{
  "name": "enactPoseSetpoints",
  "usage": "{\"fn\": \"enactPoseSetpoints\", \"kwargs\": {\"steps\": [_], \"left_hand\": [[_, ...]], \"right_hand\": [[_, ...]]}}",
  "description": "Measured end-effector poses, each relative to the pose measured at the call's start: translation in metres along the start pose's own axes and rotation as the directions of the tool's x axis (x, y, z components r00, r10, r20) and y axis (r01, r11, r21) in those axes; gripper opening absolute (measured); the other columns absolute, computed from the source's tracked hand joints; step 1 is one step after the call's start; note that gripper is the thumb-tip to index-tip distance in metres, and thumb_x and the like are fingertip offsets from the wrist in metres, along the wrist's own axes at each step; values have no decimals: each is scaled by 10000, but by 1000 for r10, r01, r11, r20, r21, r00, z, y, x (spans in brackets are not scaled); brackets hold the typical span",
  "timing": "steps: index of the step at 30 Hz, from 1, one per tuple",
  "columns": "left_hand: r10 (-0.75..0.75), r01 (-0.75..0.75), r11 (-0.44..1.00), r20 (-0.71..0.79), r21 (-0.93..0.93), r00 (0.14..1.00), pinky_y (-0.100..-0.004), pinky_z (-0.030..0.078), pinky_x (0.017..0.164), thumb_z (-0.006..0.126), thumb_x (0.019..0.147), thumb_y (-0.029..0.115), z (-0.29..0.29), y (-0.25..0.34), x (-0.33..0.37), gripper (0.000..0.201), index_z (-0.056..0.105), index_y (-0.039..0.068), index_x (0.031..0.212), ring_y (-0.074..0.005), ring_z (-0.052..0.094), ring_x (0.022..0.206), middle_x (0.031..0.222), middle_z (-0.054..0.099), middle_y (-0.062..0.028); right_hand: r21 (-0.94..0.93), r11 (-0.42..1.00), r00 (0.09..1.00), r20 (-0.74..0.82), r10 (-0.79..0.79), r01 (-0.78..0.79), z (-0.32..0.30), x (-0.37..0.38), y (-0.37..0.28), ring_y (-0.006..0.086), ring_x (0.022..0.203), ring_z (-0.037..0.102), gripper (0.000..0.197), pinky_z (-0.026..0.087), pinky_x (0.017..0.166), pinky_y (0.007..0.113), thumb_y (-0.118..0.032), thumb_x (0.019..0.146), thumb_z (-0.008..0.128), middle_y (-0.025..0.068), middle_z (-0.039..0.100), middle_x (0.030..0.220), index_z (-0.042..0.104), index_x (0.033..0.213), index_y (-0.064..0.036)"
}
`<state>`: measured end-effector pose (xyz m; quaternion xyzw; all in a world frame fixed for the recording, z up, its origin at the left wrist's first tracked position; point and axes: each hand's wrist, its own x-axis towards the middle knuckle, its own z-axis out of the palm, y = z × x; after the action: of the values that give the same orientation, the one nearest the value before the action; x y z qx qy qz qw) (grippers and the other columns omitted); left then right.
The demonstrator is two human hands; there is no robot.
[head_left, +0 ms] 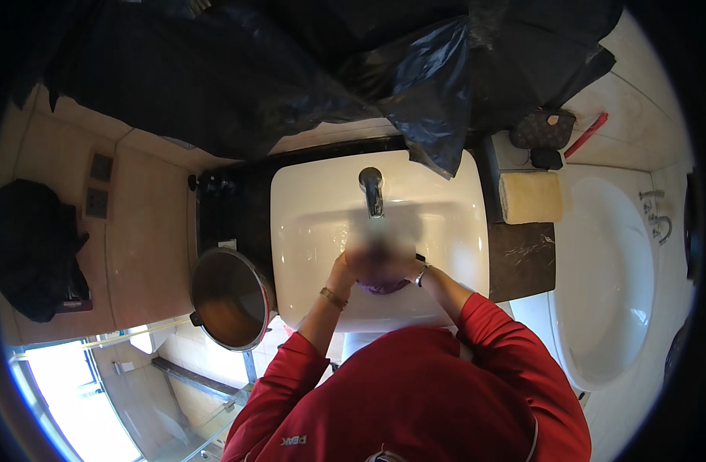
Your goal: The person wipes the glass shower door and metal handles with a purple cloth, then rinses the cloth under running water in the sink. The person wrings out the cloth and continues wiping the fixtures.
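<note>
In the white sink, below the dark metal faucet, both my hands are close together around a rounded purple thing. My left hand closes on its left side, with a bracelet at the wrist. My right hand holds it from the right, with a watch or band at that wrist. A grey blur covers most of my fingers and the upper part of the purple thing, so its kind cannot be made out.
A deep metal pot stands left of the sink. Black plastic sheeting hangs across the far side, one corner reaching the sink's rim. On the right are a folded yellowish towel, a brown patterned pouch and a white bathtub.
</note>
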<state>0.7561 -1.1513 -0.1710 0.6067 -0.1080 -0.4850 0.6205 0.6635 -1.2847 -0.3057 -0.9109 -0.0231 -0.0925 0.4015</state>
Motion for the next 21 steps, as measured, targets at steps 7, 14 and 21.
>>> {"fn": "enactPoseSetpoints", "kwargs": {"steps": [7,14,21], "left_hand": [[-30,76,990,-352,116,936,-272,522,658,634,762,-56,-39,-11,0,655,417,112,1357,-124,610,788,1013,618,-37],[-49,47,999,-96,-20,994,-234,448,591,610,878,186,-46,-105,59,512,404,76,1333,-93,575,763,1003,600,-25],[-266,222,961,-346,-162,900,-234,430,519,600,898,233,-40,-55,9,500,396,75,1326,-59,487,570,720,523,49]], "right_hand": [[378,578,666,159,729,-723,-97,-14,-12,243,928,625,346,488,818,344,-206,807,628,168,648,971,604,1086,-4],[-282,793,841,-179,510,-540,-23,-20,11,363,1077,549,508,442,920,412,-295,859,551,202,561,1174,472,1276,-16],[54,554,551,-58,832,-831,-115,2,-32,306,1007,576,373,463,841,395,-267,829,555,191,572,1113,565,1123,-37]]}}
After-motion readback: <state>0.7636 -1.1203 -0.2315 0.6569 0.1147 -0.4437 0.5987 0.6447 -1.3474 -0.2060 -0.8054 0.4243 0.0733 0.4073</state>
